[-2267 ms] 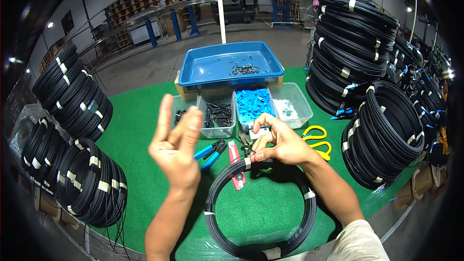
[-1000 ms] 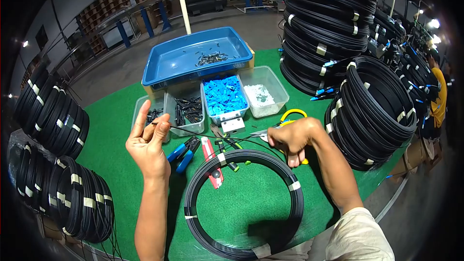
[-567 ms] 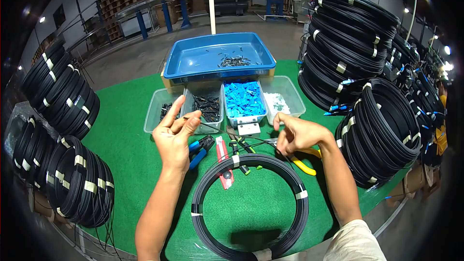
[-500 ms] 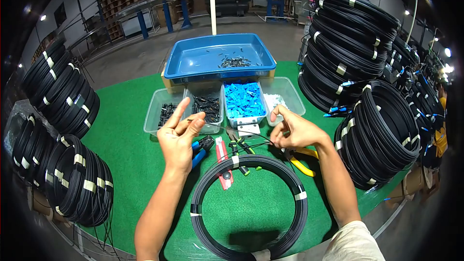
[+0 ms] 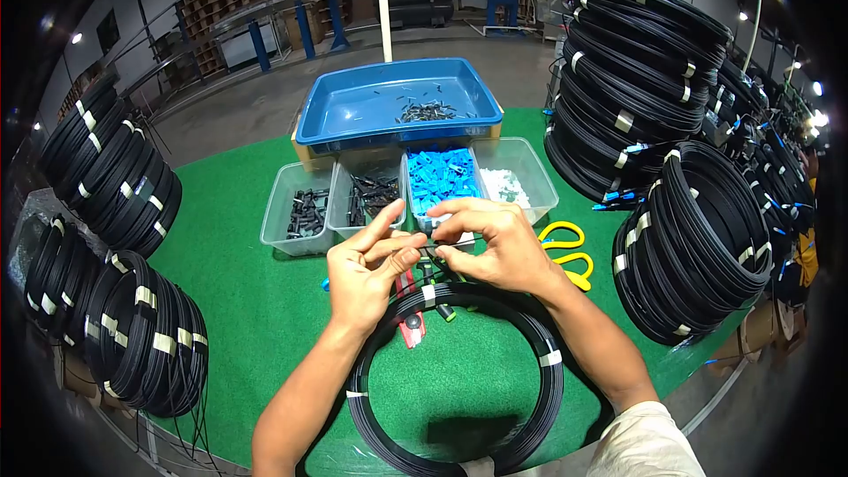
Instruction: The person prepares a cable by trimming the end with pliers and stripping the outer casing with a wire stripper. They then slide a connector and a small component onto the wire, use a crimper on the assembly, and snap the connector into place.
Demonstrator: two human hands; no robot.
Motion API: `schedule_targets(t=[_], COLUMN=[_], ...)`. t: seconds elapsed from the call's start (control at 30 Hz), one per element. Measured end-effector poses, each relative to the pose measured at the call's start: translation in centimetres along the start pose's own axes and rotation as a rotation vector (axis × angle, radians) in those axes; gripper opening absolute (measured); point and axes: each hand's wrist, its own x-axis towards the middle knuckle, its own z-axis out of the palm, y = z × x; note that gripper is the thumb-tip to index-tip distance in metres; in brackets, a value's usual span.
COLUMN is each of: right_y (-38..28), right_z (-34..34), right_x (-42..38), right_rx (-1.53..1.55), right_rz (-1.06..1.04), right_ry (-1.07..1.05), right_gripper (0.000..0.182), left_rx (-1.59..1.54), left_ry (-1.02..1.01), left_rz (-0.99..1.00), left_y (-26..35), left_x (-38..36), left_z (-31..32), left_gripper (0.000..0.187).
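Observation:
My left hand point(image 5: 371, 274) pinches the thin black cable point(image 5: 429, 248) between thumb and index finger, above the far side of a taped black cable coil point(image 5: 554, 389). Close against it, my right hand point(image 5: 503, 252) also has thumb and fingers pinched at the cable; its fingers partly hide the cable's end. Beneath the hands lie a red tool point(image 5: 412, 332), green-and-black handled pliers point(image 5: 445, 311) and yellow-handled scissors point(image 5: 579, 269), all partly covered. Blue-handled pliers are almost wholly hidden behind my left hand.
Clear bins hold black parts point(image 5: 306, 212), blue connectors point(image 5: 440, 178) and white pieces point(image 5: 503, 187). Behind them stands a blue tray point(image 5: 353, 128) with dark scraps. Tall stacks of cable coils point(image 5: 636, 79) rise on the right, more coils point(image 5: 146, 336) on the left, on the green table point(image 5: 238, 300).
My hands have come together: the left moved right, the right moved left and slightly up along the cable. The yellow scissor handles are now more visible and have shifted.

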Motion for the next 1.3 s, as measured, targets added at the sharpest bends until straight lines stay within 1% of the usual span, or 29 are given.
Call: schedule_targets(t=[0.03,0.07,0.13,0.17,0.2,0.27,0.33,0.47,0.53,0.6,0.67,0.7,0.73,0.8,0.83,0.87,0.93,0.97,1.07,1.13,1.2,1.23,1.27,1.3], right_y=[0.7,0.8,0.5,0.3,-0.5,-0.7,-1.8,-2.0,-1.7,-1.5,-0.9,-0.8,-0.7,-0.9,-1.0,-1.0,-1.1,-1.3,-1.1,-0.8,-0.8,-0.8,-0.9,-1.0], right_z=[0.5,0.5,0.6,0.6,0.5,0.8,0.7,0.5,0.0,-1.1,-2.1,-2.2,-2.4,-2.5,-2.5,-2.4,-2.2,-2.3,-2.2,-2.5,-2.6,-2.7,-2.6,-2.6], right_x=[0.0,-0.2,-0.6,-0.8,-0.7,-0.9,-1.0,-0.9,-0.8,-0.7,-0.7,-0.7,-0.7,-0.7,-0.6,-0.6,-0.7,-0.7,-0.8,-0.8,-0.9,-0.9,-0.9,-0.9], right_rx=[0.045,0.044,0.235,0.225,0.149,0.015,-0.006,-0.046,-0.067,-0.085,-0.116,-0.083,-0.050,-0.033,-0.011,-0.008,0.012,0.030,0.041,0.031,0.024,0.032,0.041,0.041], right_rz=[-0.062,-0.064,0.245,0.243,0.201,0.033,0.023,-0.016,-0.030,-0.009,-0.002,0.008,0.017,0.009,0.000,-0.001,-0.034,-0.026,-0.047,-0.030,-0.010,-0.001,0.009,0.008], right_ry=[0.003,0.003,-0.113,-0.130,-0.106,-0.037,-0.043,0.014,0.039,0.047,0.060,0.064,0.067,0.044,0.019,0.016,-0.014,-0.030,-0.027,-0.025,-0.023,-0.029,-0.035,-0.035], right_gripper=[0.024,0.024,0.020,0.016,0.016,0.015,0.015,0.014,0.014,0.013,0.014,0.015,0.016,0.016,0.017,0.017,0.018,0.018,0.018,0.018,0.018,0.018,0.018,0.018], left_rx=[-0.004,-0.008,-0.011,-0.023,-0.034,-0.015,0.050,0.068,0.030,-0.066,-0.008,0.083,0.079,0.423,0.551,0.682,0.618,0.617,0.559,0.501,0.510,0.485,0.486,0.531], left_ry=[-0.015,-0.029,-0.015,0.007,0.029,0.042,0.021,0.026,0.091,0.207,0.267,0.243,0.239,0.059,-0.016,-0.071,-0.028,-0.035,-0.035,-0.005,0.042,0.042,0.042,-0.002], left_rz=[0.023,0.045,0.020,-0.015,-0.049,-0.017,-0.004,0.003,-0.020,-0.001,0.083,0.100,0.100,0.332,0.378,0.466,0.503,0.526,0.475,0.475,0.462,0.438,0.438,0.469], left_y=[-0.5,-0.8,-0.9,-0.8,-0.8,-1.1,-1.2,-0.9,-0.4,0.2,0.8,1.2,1.5,1.9,2.0,2.4,2.2,2.3,2.3,2.5,2.9,2.7,2.8,2.9], left_x=[0.0,0.0,0.0,0.0,0.0,0.0,0.0,0.2,0.4,0.8,1.5,1.6,1.5,1.2,1.0,0.7,0.2,0.2,0.0,0.2,0.5,0.6,0.5,0.5], left_z=[-0.1,-0.1,0.0,0.1,0.2,0.1,0.1,0.1,-0.3,-1.1,-2.2,-2.7,-2.4,-2.0,-1.9,-1.3,-0.1,0.2,-0.1,-0.6,-1.0,-1.2,-1.1,-0.9], left_gripper=[0.061,0.060,0.059,0.059,0.059,0.061,0.061,0.062,0.061,0.061,0.064,0.069,0.069,0.074,0.076,0.074,0.066,0.059,0.054,0.056,0.056,0.060,0.060,0.060])
